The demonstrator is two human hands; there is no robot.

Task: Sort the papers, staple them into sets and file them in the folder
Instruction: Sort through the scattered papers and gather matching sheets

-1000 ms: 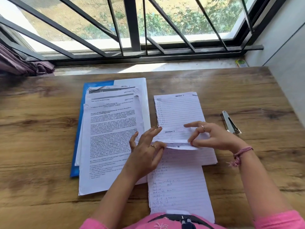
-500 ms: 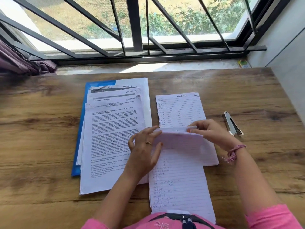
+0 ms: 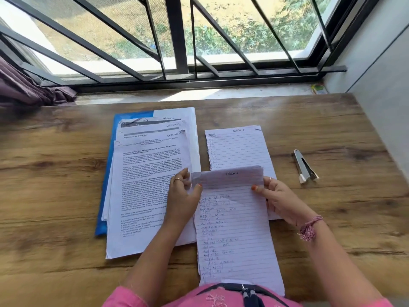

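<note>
A lined handwritten sheet (image 3: 234, 229) lies in front of me, its top edge lifted off the table. My left hand (image 3: 184, 197) pinches its upper left corner and my right hand (image 3: 277, 196) pinches its upper right corner. Beneath and beyond it lies another lined sheet (image 3: 238, 149) headed "Section 1". A stack of printed papers (image 3: 146, 180) rests on a blue folder (image 3: 108, 173) to the left. A metal stapler (image 3: 304, 166) lies on the table to the right, untouched.
The wooden table (image 3: 55, 196) runs to a window sill with black bars at the back. A grey wall (image 3: 385, 107) bounds the right side. A purple curtain (image 3: 33, 91) hangs at the far left. A small green item (image 3: 318, 89) sits on the sill.
The folded top of the lined sheet has been unfolded and raised. Both hands moved apart to its upper corners, thumbs now on its face.
</note>
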